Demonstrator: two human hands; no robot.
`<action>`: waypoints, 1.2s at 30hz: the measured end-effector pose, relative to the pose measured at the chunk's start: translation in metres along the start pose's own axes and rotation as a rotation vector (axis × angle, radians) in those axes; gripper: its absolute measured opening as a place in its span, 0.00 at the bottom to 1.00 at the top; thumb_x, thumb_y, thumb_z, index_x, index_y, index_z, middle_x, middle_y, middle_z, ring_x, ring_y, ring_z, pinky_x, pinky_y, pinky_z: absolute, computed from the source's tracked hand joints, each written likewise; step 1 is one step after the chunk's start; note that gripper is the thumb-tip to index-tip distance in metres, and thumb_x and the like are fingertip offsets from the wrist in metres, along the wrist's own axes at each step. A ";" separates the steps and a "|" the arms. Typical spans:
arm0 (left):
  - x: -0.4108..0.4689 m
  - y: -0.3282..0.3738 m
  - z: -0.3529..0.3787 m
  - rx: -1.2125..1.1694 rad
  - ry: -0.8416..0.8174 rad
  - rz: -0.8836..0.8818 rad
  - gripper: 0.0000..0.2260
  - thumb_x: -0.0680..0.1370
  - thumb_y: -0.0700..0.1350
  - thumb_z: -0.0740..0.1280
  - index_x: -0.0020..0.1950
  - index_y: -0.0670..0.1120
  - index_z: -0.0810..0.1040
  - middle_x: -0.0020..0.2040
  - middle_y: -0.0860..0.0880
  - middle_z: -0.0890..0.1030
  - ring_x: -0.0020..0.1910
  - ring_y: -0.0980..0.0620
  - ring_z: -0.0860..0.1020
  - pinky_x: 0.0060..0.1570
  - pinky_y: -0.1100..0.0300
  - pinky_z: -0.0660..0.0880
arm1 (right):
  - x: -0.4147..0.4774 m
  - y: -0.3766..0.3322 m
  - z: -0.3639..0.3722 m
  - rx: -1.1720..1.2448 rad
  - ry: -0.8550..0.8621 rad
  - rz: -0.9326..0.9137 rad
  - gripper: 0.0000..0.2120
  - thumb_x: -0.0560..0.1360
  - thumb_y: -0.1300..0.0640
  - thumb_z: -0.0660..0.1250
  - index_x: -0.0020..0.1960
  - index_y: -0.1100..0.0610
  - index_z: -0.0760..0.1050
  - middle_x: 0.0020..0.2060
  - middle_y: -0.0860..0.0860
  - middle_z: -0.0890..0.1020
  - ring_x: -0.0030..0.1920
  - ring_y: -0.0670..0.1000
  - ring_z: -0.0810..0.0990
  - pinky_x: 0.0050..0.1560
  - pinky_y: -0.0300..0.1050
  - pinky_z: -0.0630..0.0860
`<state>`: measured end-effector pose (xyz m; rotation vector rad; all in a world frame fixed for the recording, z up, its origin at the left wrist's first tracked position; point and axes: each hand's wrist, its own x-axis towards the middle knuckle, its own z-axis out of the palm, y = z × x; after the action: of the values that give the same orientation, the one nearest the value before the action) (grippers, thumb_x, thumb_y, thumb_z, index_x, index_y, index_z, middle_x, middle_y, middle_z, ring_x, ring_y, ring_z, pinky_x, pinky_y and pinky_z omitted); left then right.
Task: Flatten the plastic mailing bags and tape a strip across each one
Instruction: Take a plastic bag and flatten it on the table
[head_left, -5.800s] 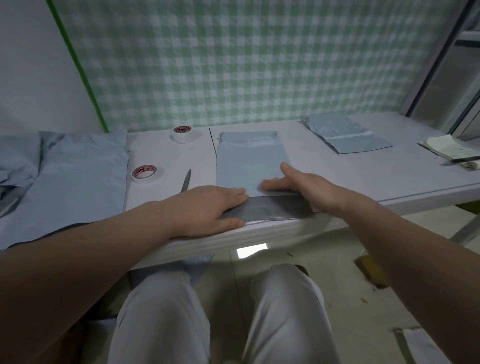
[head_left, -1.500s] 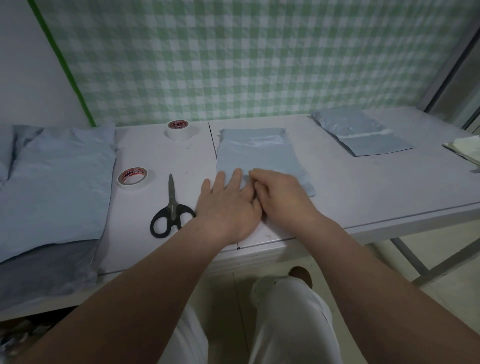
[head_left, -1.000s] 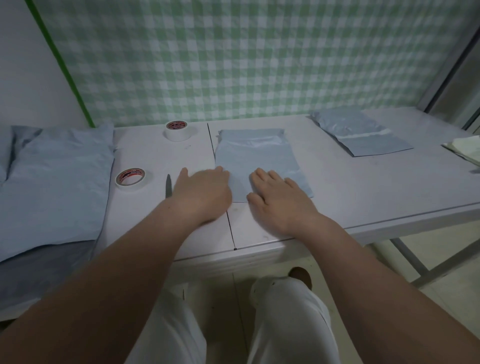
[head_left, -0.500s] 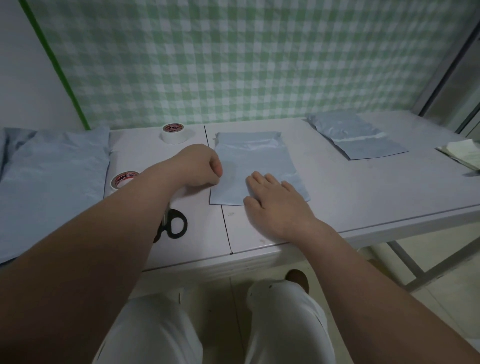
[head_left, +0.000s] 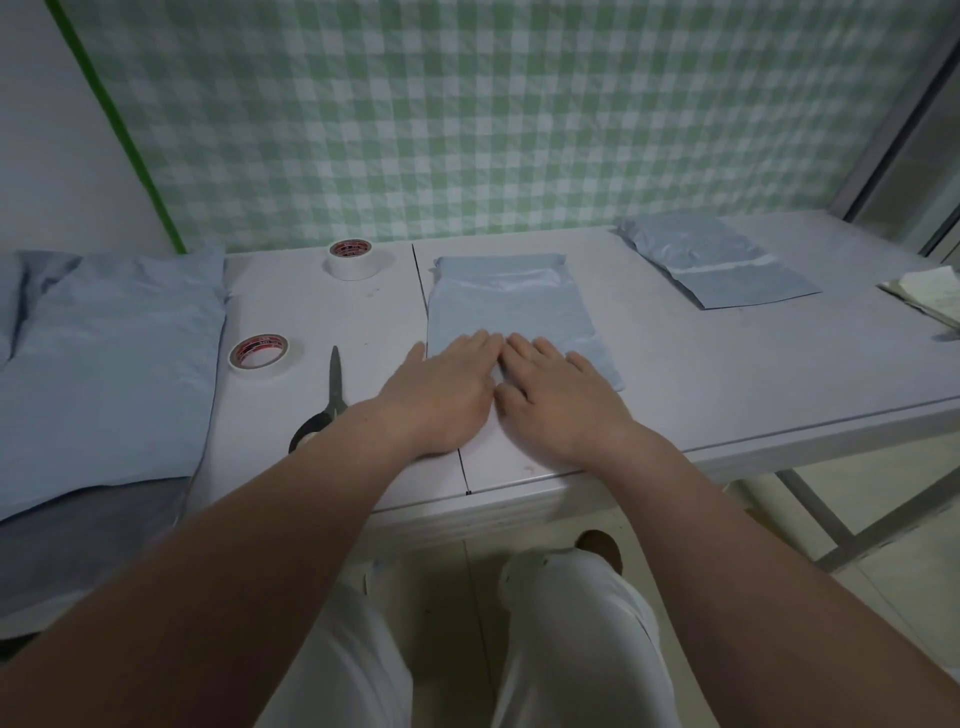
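Mailing bag (head_left: 506, 306) getting pressed flat, middle of the bench (head_left: 727, 374)
Left hand (head_left: 441, 395) and right hand (head_left: 558, 400) both spread palm-down, side by side on its near end. Can't see a strip on it yet, so next up I'd reckon: tape roll (head_left: 258, 354), then scissors (head_left: 335, 389).

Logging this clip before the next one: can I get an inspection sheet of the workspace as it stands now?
Surface: grey table, with a seam down the middle.
Job's things: centre bag lying flat; right bag with a pale strip across it; stack of bags at left; far tape roll; near tape roll; scissors.
Clutter: folded papers at the right edge.
Hands: left hand and right hand side by side, flat, fingers on the centre bag's near end.
Cables: nothing seen.
Surroundings: green checked cloth behind the table.
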<state>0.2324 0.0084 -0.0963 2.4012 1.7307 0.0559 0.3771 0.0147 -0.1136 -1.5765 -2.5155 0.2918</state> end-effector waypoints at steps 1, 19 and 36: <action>-0.002 -0.001 0.000 0.037 -0.028 -0.017 0.23 0.83 0.47 0.47 0.78 0.46 0.47 0.78 0.50 0.50 0.77 0.52 0.51 0.73 0.43 0.48 | -0.001 -0.001 -0.001 -0.001 -0.017 0.006 0.26 0.80 0.51 0.45 0.77 0.53 0.50 0.76 0.47 0.56 0.75 0.49 0.52 0.73 0.51 0.50; -0.006 -0.002 0.001 0.099 -0.076 -0.078 0.23 0.83 0.51 0.42 0.78 0.50 0.41 0.78 0.53 0.40 0.77 0.54 0.43 0.72 0.39 0.39 | -0.038 0.046 -0.025 0.018 0.173 0.381 0.20 0.76 0.64 0.51 0.67 0.56 0.65 0.63 0.51 0.72 0.68 0.56 0.64 0.68 0.55 0.57; -0.003 -0.005 0.004 0.093 -0.086 -0.088 0.24 0.83 0.52 0.41 0.78 0.51 0.41 0.78 0.53 0.40 0.77 0.54 0.42 0.72 0.39 0.39 | -0.064 0.007 0.002 -0.073 0.316 0.100 0.18 0.77 0.48 0.42 0.52 0.49 0.71 0.46 0.42 0.71 0.51 0.46 0.69 0.63 0.53 0.62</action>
<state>0.2274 0.0066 -0.1006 2.3500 1.8347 -0.1410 0.4104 -0.0404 -0.1193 -1.6312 -2.2345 -0.0378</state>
